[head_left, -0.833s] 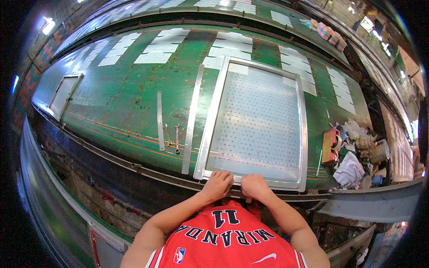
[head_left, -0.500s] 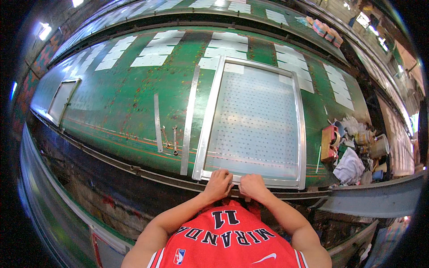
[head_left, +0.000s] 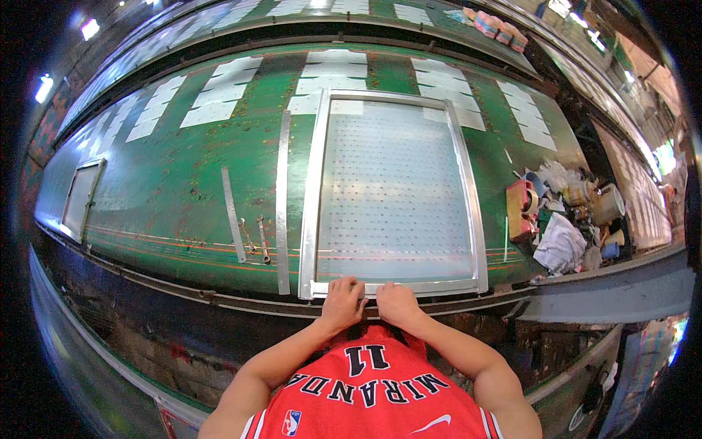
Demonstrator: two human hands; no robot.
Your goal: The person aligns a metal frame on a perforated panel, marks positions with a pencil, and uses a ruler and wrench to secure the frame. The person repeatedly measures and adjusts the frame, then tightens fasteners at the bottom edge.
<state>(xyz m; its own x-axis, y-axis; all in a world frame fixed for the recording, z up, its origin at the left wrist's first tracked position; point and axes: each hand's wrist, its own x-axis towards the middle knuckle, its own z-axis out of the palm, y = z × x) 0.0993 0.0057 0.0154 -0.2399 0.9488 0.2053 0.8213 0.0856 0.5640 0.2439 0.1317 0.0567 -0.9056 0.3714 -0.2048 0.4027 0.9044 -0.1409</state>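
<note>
A large screen-printing frame (head_left: 308, 219) with a silver metal border lies on the green printing table. Its pale mesh (head_left: 395, 190) carries rows of small dark marks. At the near rail, my left hand (head_left: 342, 303) is closed, its fingers curled over the metal. Just to its right, my right hand (head_left: 398, 304) is closed too, fingertips pinched at the rail's near edge. Whatever sits between those fingers is hidden. Left of the frame lie a long metal strip (head_left: 284, 205), a shorter metal ruler (head_left: 233, 216) and two wrenches (head_left: 264, 241).
White sheets (head_left: 223, 91) lie in columns across the green table (head_left: 183, 190). A smaller frame (head_left: 82, 201) rests at the far left. Rags, tubs and a red box (head_left: 518, 208) crowd the right end. A metal rail (head_left: 197, 294) runs along the near edge.
The view has shifted, so the table and frame appear farther left. Both hands stay closed at the frame's near rail, with only slight finger movement.
</note>
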